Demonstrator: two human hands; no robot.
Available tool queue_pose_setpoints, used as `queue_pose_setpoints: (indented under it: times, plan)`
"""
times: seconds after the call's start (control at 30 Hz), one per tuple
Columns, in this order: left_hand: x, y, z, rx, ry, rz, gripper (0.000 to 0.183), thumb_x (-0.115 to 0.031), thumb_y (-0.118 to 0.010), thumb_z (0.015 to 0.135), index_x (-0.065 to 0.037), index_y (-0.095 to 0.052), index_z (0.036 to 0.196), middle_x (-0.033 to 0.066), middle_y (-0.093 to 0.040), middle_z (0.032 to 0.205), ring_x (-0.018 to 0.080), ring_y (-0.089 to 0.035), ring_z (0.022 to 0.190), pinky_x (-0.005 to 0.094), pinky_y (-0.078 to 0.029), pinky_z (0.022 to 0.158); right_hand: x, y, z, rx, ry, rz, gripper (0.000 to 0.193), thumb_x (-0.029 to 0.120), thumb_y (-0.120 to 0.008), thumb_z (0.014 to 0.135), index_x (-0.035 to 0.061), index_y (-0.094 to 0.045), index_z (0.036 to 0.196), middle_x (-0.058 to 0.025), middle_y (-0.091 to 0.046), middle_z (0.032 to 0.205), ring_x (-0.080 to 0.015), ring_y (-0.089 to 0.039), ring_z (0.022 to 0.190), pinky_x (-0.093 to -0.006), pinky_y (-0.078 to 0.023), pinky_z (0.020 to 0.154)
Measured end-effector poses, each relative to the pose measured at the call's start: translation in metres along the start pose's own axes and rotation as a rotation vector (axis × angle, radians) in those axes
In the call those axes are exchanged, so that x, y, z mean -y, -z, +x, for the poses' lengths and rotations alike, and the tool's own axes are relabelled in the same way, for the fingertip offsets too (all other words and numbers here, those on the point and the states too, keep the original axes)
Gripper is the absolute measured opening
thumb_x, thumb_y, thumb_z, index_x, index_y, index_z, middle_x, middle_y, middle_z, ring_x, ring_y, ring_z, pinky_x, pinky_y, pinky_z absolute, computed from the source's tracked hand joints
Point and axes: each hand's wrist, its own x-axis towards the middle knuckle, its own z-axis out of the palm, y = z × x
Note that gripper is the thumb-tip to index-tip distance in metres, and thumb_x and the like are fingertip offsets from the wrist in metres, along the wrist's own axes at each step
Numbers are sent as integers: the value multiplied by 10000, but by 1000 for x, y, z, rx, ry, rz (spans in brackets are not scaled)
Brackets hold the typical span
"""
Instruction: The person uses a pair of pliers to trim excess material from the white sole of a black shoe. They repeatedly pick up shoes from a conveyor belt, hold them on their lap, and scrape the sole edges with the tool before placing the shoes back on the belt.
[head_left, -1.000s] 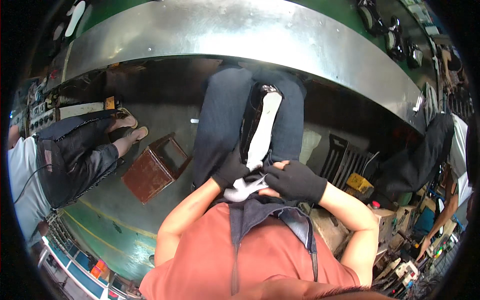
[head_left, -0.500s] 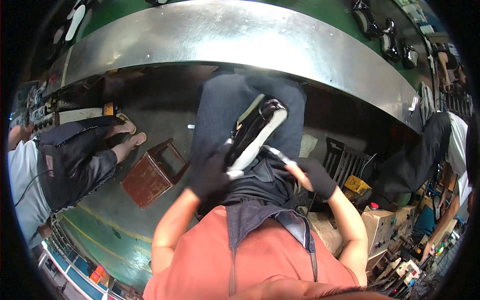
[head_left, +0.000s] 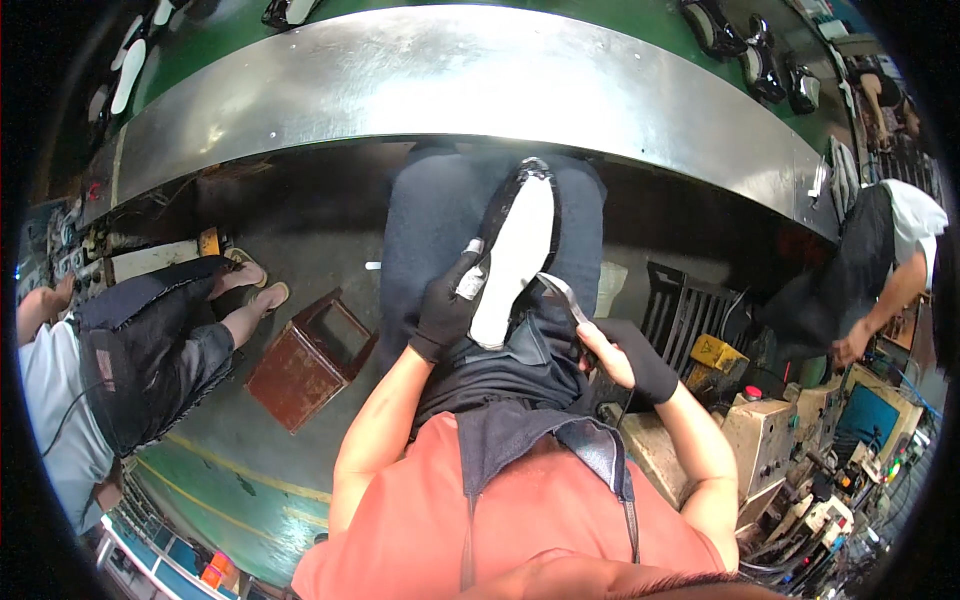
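Observation:
A black shoe (head_left: 515,250) lies on my lap with its white underside up and its toe pointing away from me. My left hand (head_left: 447,308), in a black glove with pale wrapping on the fingertips, grips the shoe by its left side. In my right hand (head_left: 628,362), gloved in black with bare fingers showing, is a slim metal tool with a curved tip (head_left: 562,292). That tip lies close by the shoe's right edge; whether it touches cannot be made out. The tool's handle is mostly hidden by my fingers.
A metal-edged bench (head_left: 450,75) with a green top runs across in front, with black shoes (head_left: 765,70) and white soles (head_left: 128,75) on it. A brown stool (head_left: 305,365) stands at left. People work on both sides; machine boxes (head_left: 760,440) stand at right.
The shoe has turned from a slanted, side-on pose to underside up, its toe now farther from me. My left hand has moved up along its side. The right hand's tool is nearer the edge.

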Motion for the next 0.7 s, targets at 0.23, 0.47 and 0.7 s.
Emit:
queue_pose_setpoints:
  times: [0.23, 0.47, 0.7]
  plan:
    - [2, -29, -29, 40, -28, -116, 1023, -100, -738, 781, 38, -25, 1501, 211, -159, 1564, 299, -176, 1452, 382, -181, 1168, 41, 13, 42, 179, 212, -576, 449, 395, -483, 945, -9, -658, 859, -236, -634, 739, -382, -637, 682, -441, -475, 621]
    - [25, -30, -24, 18, 1, 107, 987, -173, -694, 826, 55, -4, 1493, 249, -156, 1551, 346, -195, 1436, 394, -204, 1155, 14, 8, 79, -102, 661, -1239, 398, 396, -534, 933, 42, -610, 768, -179, -605, 693, -344, -630, 662, -422, -509, 596]
    - [12, -45, 3, -217, -19, -605, 665, -377, -342, 1035, 27, -70, 1487, 230, -300, 1482, 331, -337, 1368, 405, -286, 1116, 32, 31, 82, 282, 295, -872, 441, 457, -550, 925, 25, -595, 847, -160, -622, 739, -318, -629, 657, -390, -497, 576]
